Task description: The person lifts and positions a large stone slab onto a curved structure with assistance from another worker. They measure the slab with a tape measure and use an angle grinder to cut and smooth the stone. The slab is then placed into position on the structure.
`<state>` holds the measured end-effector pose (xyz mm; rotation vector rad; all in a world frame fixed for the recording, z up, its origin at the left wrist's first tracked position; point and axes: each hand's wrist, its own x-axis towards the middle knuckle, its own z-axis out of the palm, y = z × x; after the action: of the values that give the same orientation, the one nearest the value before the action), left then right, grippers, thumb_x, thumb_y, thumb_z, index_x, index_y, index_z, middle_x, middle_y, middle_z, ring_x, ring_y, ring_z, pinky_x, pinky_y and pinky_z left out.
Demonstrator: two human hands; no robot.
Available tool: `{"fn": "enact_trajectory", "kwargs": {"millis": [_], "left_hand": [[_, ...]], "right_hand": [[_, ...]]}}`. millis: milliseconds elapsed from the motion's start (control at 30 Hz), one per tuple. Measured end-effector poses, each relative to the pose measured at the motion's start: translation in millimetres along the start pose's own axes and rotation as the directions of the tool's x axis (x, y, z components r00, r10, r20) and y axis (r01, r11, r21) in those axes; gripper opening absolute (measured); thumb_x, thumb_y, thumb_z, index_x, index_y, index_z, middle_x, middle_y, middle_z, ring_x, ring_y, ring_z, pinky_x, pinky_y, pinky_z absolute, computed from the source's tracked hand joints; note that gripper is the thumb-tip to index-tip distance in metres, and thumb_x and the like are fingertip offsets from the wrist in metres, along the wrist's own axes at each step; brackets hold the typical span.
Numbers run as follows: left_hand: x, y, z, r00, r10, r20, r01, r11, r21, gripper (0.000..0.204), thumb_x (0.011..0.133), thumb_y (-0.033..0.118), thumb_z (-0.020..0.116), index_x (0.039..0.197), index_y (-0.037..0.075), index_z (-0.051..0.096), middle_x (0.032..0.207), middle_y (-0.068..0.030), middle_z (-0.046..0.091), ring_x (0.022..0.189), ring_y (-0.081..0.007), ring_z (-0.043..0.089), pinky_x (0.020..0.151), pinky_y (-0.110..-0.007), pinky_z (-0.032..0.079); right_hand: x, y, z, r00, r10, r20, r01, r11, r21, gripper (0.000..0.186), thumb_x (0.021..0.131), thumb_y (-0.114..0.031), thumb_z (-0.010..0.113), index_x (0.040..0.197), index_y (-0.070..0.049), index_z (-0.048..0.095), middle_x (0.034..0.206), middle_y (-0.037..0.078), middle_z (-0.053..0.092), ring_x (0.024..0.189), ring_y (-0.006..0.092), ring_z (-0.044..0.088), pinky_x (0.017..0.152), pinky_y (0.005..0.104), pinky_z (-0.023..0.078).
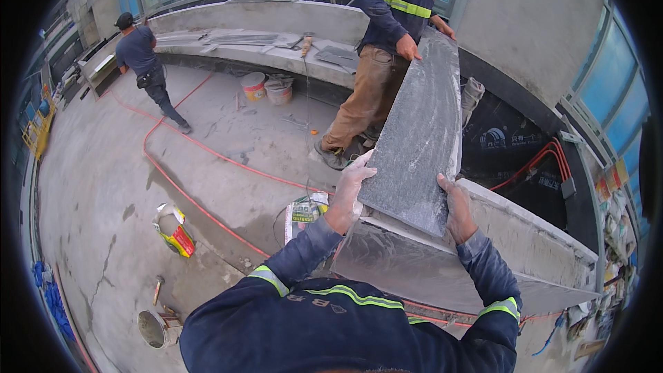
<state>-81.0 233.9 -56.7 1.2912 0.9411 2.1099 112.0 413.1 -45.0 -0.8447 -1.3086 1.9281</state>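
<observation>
Grey stone slab [418,145] lies across my head view, its length running away from the wearer. The left hand [350,190] grasps its left edge by the near corner; the right hand [457,207] grasps the right edge near the same end, though I can't make out every finger on either. My reading: opposite edges are taken so the near end stays steady and doesn't twist. At the slab's far end a co-worker [394,10] in a reflective-banded top supports it too, the co-worker's hands [408,48] set apart on its edges; length and likely weight would explain two pairs. Under the slab's near end I see a pale ledge [528,228] with a grey facing panel [407,262]; whether slab and ledge touch, I can't tell. Right of the slab, black sheeting [504,138]. Well left of it on the floor, an open bag [181,240] and, closer to the wearer, a bucket [153,329], perhaps parked there to spare the footing. Red hose [144,145] loops left of the slab too.
</observation>
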Motion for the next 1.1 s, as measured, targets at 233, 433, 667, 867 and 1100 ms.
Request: {"fn": "enact_trajectory", "kwargs": {"millis": [233,433,667,867,1100], "left_hand": [[10.2,-20.3,-10.6,0.998,-0.014,0.054,0.018,0.996,-0.083,0.049,0.097,0.022,0.059,0.139,-0.002,0.052,0.153,-0.0284,0.046,0.137,-0.0324,0.051,0.114,-0.040,0.041],[14.1,-29.4,-7.8,0.881,-0.471,-0.044,0.450,0.863,-0.230,0.067,0.086,-0.002,0.051,0.153,-0.007,0.042,0.137,-0.0159,0.062,0.119,-0.0203,0.065,0.102,-0.031,0.052],[9.8,-28.6,-8.0,0.873,-0.487,-0.033,0.470,0.858,-0.208,0.067,0.087,-0.003,0.051,0.153,-0.008,0.042,0.142,-0.0161,0.059,0.120,-0.0205,0.065,0.103,-0.032,0.051],[6.7,-25.4,-10.8,0.914,-0.404,0.026,0.402,0.898,-0.176,0.066,0.088,-0.001,0.052,0.153,-0.008,0.042,0.145,-0.0145,0.058,0.127,-0.0206,0.060,0.108,-0.032,0.046],[1.4,-17.6,-4.7,0.882,-0.469,-0.044,0.450,0.865,-0.221,0.064,0.090,0.000,0.050,0.153,-0.010,0.041,0.150,-0.0144,0.054,0.133,-0.0189,0.055,0.113,-0.030,0.039]], "right_hand": [[-20.7,0.0,-1.6,0.997,0.072,0.034,-0.074,0.995,0.060,0.037,0.101,-0.016,0.065,0.127,0.010,0.061,0.113,0.016,0.070,0.097,0.0248,0.072,0.087,0.0370,0.059],[-22.5,6.1,-19.7,0.993,0.117,-0.020,-0.116,0.992,0.050,0.043,0.103,-0.019,0.061,0.133,0.012,0.055,0.123,0.018,0.067,0.107,0.0260,0.069,0.095,0.0393,0.056],[-19.5,10.2,-25.2,0.995,0.090,-0.046,-0.088,0.995,0.041,0.043,0.105,-0.022,0.059,0.132,0.012,0.055,0.124,0.019,0.066,0.107,0.0278,0.069,0.094,0.0412,0.056],[-12.9,15.4,-29.0,0.991,0.115,-0.062,-0.114,0.993,0.010,0.042,0.105,-0.023,0.061,0.131,0.009,0.058,0.119,0.016,0.069,0.104,0.0245,0.069,0.095,0.0360,0.055],[-22.5,5.8,-22.9,0.996,0.079,-0.029,-0.079,0.997,0.007,0.037,0.105,-0.022,0.061,0.128,0.008,0.062,0.116,0.014,0.071,0.102,0.0221,0.069,0.093,0.0351,0.054]]}}
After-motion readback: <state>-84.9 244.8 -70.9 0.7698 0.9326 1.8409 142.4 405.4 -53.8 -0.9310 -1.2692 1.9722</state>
